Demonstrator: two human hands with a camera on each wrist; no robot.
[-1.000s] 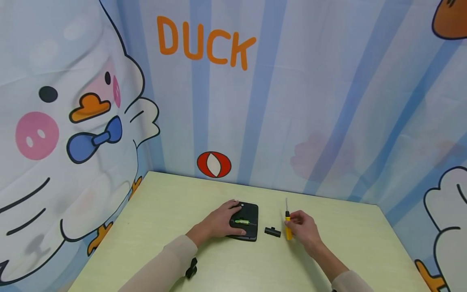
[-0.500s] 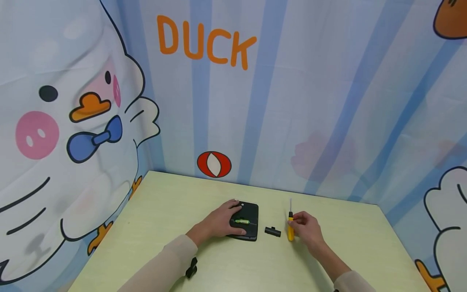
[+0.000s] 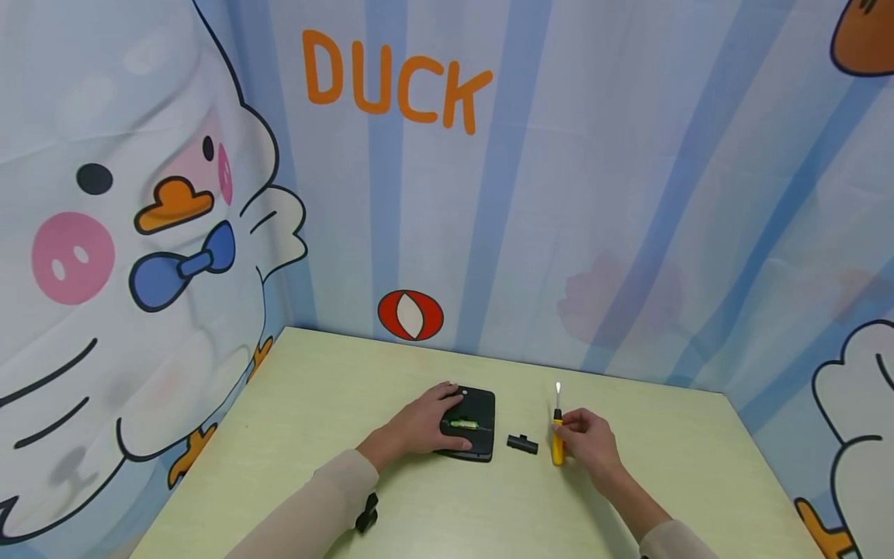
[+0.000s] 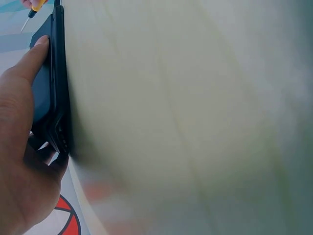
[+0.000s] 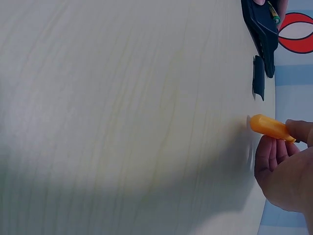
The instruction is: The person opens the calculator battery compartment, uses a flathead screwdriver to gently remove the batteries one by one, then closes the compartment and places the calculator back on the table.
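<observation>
My left hand (image 3: 419, 423) holds a flat black device (image 3: 482, 400) at its left side, the thumb lying on its upper face. A green battery (image 3: 464, 425) shows in a slot in that face. To the right, my right hand (image 3: 590, 442) pinches a screwdriver by its yellow handle (image 3: 557, 450), thumb against fingertips. Its metal shaft (image 3: 558, 394) points away from me, and the flat tip shows. Between device and screwdriver lies a small black cover (image 3: 522, 443) with a tab. In the right wrist view the yellow handle (image 5: 270, 128) is close over the table.
Everything sits on a pale wooden table (image 3: 335, 388). A printed curtain (image 3: 517, 233) with a duck and stripes hangs behind its back edge. Below my left forearm a black strap piece (image 3: 366, 514) shows at the sleeve.
My right hand has shifted slightly to the right with the screwdriver. The screwdriver has turned so its flat tip faces the camera. My left hand and the black device have stayed put.
</observation>
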